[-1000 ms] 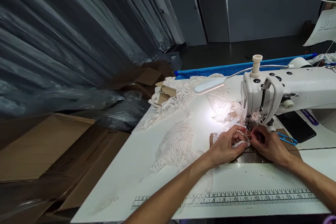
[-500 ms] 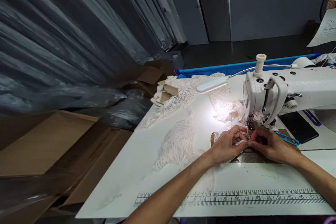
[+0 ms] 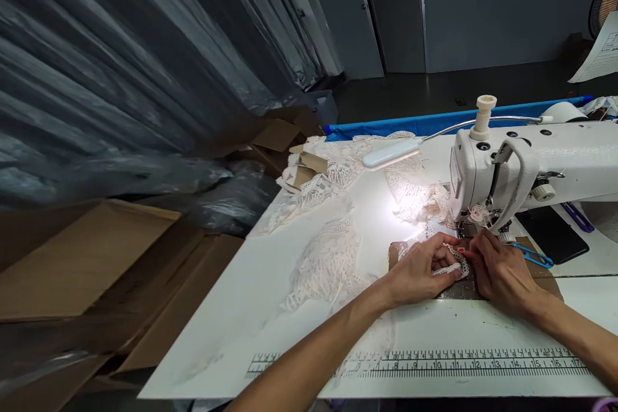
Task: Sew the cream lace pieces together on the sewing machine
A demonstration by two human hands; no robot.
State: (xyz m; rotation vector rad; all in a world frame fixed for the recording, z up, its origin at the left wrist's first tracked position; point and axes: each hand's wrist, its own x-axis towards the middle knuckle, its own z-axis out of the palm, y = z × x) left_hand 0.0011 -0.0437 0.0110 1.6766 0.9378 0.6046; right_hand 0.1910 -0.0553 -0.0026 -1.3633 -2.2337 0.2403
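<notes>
A white sewing machine [image 3: 526, 164] stands on a white table [image 3: 270, 309]. Just in front of its needle, my left hand [image 3: 422, 270] pinches a narrow strip of white lace [image 3: 456, 262] between thumb and fingers. My right hand [image 3: 497, 270] is closed on the same strip from the right, fingertips close to the presser foot. Both hands rest on a brown patch of the table surface. More white lace trim [image 3: 328, 261] trails left from my hands across the table.
A gooseneck lamp [image 3: 391, 154] shines on lace heaped behind the needle. Blue snips [image 3: 531, 255] and a black phone [image 3: 553, 232] lie right of my hands. A printed ruler [image 3: 458, 364] runs along the front edge. Cardboard boxes [image 3: 87, 264] and plastic sheeting fill the left.
Both hands have shifted slightly toward the needle, working the lace strip between the fingers. The camera view has drifted a little; the machine and table have not moved.
</notes>
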